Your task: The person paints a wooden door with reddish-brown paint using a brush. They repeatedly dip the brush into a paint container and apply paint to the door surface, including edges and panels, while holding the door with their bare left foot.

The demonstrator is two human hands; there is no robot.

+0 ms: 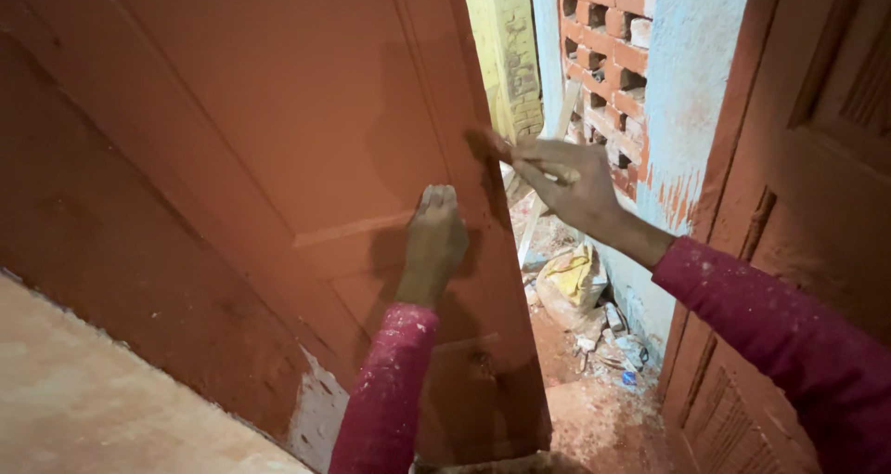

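Two hands | left (pixel 432 242) fisted on red door (pixel 278 140) | right (pixel 566 184) gripping brush (pixel 489 145) | brick wall (pixel 608 38) outside

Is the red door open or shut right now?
Open: the door stands ajar, with rubble and a brick wall visible past its edge.

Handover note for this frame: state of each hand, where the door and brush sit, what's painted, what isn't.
Left hand: closed, knuckles pressed flat on the door, near its free edge, holding nothing visible.
Right hand: pinching a small paint brush, bristles at the door's edge, about level with the upper panel.
Door stands ajar; its face and edge look red-brown all over. A second red-brown door stands at right.
Not covered: a pale bare patch low on the wall beside the door.
Beyond the gap: blue wall, brick lattice, a yellow sack and rubble on the ground.
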